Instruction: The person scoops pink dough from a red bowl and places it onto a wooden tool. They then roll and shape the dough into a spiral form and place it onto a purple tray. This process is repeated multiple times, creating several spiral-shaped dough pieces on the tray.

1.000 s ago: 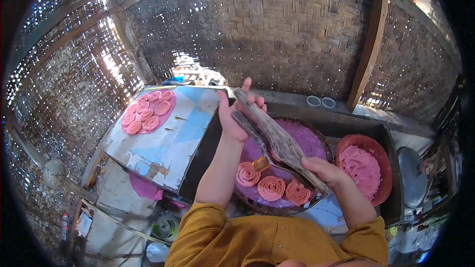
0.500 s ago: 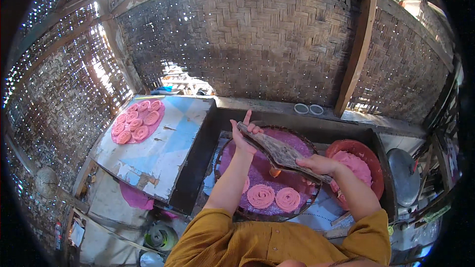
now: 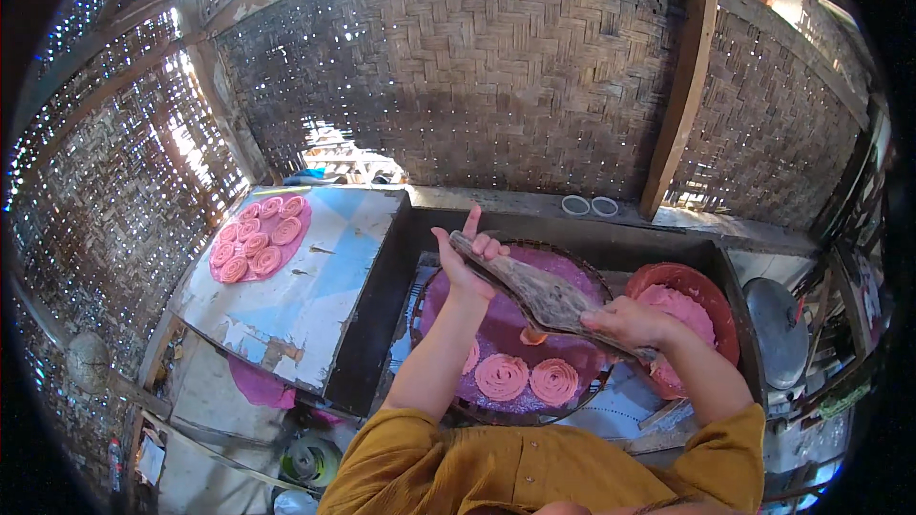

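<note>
Both hands hold a long, weathered wooden hand press (image 3: 544,294), slanted over a round tray lined with a purplish-pink sheet (image 3: 491,336). My left hand (image 3: 469,265) is wrapped around its upper left end, index finger pointing up. At its lower right end, my right hand (image 3: 632,321) grips the handle. A small orange-pink piece (image 3: 532,335) shows just under the press's middle; whether it is attached, I cannot tell. Two pink dough coils (image 3: 501,378) lie side by side at the tray's near edge, and another is partly hidden behind my left forearm.
Pink dough (image 3: 679,313) fills part of a red basin (image 3: 720,300) on the right, beside a grey lid (image 3: 775,334). Several pink coils (image 3: 256,244) rest on a worn blue-white board (image 3: 320,300) at left. Two white rings (image 3: 590,206) sit on the back ledge.
My right hand and its end of the press have shifted slightly right and down. The whole view has moved a little. The coils on the tray look the same.
</note>
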`<act>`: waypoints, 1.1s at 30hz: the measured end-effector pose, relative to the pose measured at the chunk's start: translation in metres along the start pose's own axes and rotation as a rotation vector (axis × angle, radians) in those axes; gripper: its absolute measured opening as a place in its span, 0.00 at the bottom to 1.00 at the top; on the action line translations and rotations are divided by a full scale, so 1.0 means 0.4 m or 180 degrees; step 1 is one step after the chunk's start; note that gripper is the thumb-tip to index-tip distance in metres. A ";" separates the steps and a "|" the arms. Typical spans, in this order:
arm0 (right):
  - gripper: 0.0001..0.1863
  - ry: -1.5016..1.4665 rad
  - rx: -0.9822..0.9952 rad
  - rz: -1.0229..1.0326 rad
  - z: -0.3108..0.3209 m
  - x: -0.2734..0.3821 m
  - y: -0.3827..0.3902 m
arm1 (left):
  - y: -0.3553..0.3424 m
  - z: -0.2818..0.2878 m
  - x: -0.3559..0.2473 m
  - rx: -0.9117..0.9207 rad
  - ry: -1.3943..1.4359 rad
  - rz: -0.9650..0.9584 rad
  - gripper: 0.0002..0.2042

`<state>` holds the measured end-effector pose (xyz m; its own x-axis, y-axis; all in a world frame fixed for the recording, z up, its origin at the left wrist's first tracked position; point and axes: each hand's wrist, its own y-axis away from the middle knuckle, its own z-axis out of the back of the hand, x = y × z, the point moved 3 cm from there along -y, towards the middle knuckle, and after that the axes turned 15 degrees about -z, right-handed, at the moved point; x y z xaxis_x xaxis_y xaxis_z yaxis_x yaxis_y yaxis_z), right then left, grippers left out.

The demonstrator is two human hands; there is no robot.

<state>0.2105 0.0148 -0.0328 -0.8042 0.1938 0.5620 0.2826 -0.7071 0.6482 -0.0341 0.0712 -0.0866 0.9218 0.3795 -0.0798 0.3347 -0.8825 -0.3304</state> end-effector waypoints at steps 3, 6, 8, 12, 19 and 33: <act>0.29 0.0182 -0.0194 0.0041 0.025 0.022 0.053 | 0.005 -0.035 0.005 0.0021 0.0041 -0.0058 0.36; 0.26 0.0135 -0.0223 0.0276 0.020 0.017 0.028 | -0.021 -0.077 -0.010 0.0020 0.0152 -0.0023 0.36; 0.26 -0.0008 -0.0179 0.0294 0.010 0.014 0.031 | -0.014 -0.081 -0.024 0.0041 0.0101 -0.0011 0.36; 0.27 0.0013 -0.0313 0.0161 0.012 0.017 0.106 | 0.017 -0.098 -0.006 0.0213 0.0066 -0.0038 0.36; 0.28 0.0188 -0.0644 0.0578 0.026 0.070 0.111 | -0.020 -0.163 -0.033 0.0152 -0.0039 -0.0200 0.36; 0.27 0.0187 -0.0576 0.0127 0.044 0.012 0.153 | 0.026 -0.162 0.027 -0.0259 0.0062 0.0036 0.32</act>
<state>0.2331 -0.0153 0.0187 -0.8249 0.1269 0.5508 0.2203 -0.8252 0.5201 -0.0078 0.0482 -0.0298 0.9290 0.3645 -0.0646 0.3382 -0.9067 -0.2521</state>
